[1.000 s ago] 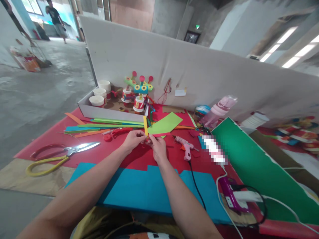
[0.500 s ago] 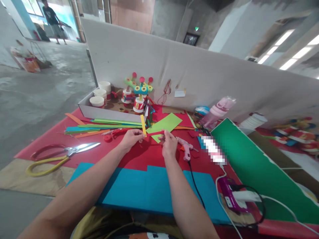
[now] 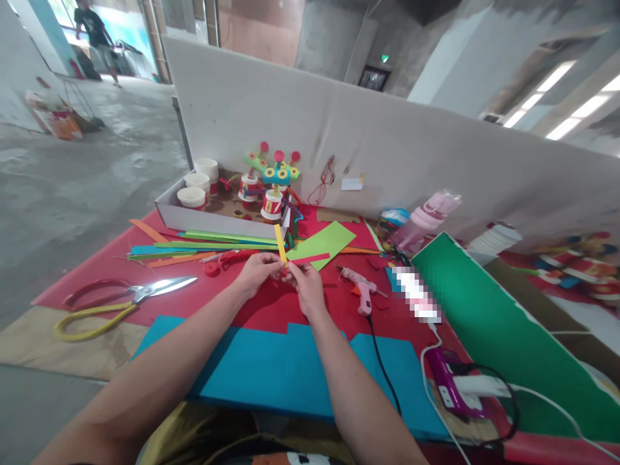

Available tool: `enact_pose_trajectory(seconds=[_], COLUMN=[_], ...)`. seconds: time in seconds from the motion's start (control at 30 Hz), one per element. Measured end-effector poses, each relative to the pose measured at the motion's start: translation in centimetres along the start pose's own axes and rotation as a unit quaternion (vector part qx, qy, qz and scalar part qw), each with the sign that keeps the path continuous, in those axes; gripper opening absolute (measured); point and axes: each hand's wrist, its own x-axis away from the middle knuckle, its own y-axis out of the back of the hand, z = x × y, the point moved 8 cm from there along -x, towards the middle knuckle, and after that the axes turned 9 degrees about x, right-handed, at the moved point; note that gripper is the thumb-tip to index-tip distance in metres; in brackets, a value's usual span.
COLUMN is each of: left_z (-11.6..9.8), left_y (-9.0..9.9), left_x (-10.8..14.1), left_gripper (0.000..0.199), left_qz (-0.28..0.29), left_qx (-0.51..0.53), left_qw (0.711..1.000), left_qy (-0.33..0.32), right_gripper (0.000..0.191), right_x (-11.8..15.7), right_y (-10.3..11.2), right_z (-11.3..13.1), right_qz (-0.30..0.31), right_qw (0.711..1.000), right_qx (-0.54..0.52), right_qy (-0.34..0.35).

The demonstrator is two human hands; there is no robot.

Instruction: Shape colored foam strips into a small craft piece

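Note:
A yellow paper strip (image 3: 280, 243) stands up from the fingers of my left hand (image 3: 259, 271), which is closed on its lower end. My right hand (image 3: 307, 287) pinches the red paper strip (image 3: 312, 259) near the yellow one, and the red strip's free end points right. The fingertips of both hands meet where the two strips cross; the exact join is hidden. Behind them lies a light green paper sheet (image 3: 334, 240). To the right of my right hand rests a pink glue gun (image 3: 363, 289).
Large scissors (image 3: 140, 292) lie at the left. A shallow box (image 3: 217, 225) with cups and paper-cup figures stands behind long paper strips. Blue sheets (image 3: 252, 365) cover the front. At the right are a pink bottle (image 3: 426, 219), a purple power strip (image 3: 453, 387) and cables.
My right hand has slid left along the red strip to meet my left fingertips, leaving the strip's right end free. The person in the background has moved slightly.

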Motion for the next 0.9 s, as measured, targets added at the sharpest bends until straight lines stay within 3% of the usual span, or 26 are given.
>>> enact_pose_trajectory(seconds=[0.3, 0.5, 0.57, 0.67, 0.73, 0.9], left_z=[-0.1, 0.2, 0.0, -0.3, -0.3, 0.0], left_y=[-0.2, 0.4, 0.5, 0.2, -0.2, -0.5], left_x=[0.2, 0.0, 0.0, 0.1, 0.3, 0.4], left_gripper=[0.024, 0.022, 0.022, 0.023, 0.024, 0.026], left_qz=[-0.003, -0.028, -0.031, -0.018, -0.004, 0.011], left_qx=[-0.041, -0.051, -0.038, -0.011, -0.001, -0.005], left_qw=[0.999, 0.998, 0.999, 1.0, 1.0, 1.0], left_qy=[-0.007, -0.003, -0.006, -0.004, 0.001, 0.005], right_gripper=[0.025, 0.015, 0.01, 0.012, 0.016, 0.018], right_x=[-0.3, 0.8, 0.7, 0.1, -0.3, -0.3], right_y=[0.9, 1.2, 0.9, 0.7, 0.5, 0.0], right_z=[0.1, 2.2, 2.0, 0.7, -0.2, -1.0], right_qz=[-0.011, -0.071, -0.05, -0.014, 0.008, 0.048], right_qw=[0.996, 0.963, 0.973, 0.998, 0.999, 0.993], right_qx=[0.083, 0.234, 0.198, 0.047, -0.041, -0.093], right_qy=[0.044, 0.114, 0.106, 0.043, -0.004, -0.052])
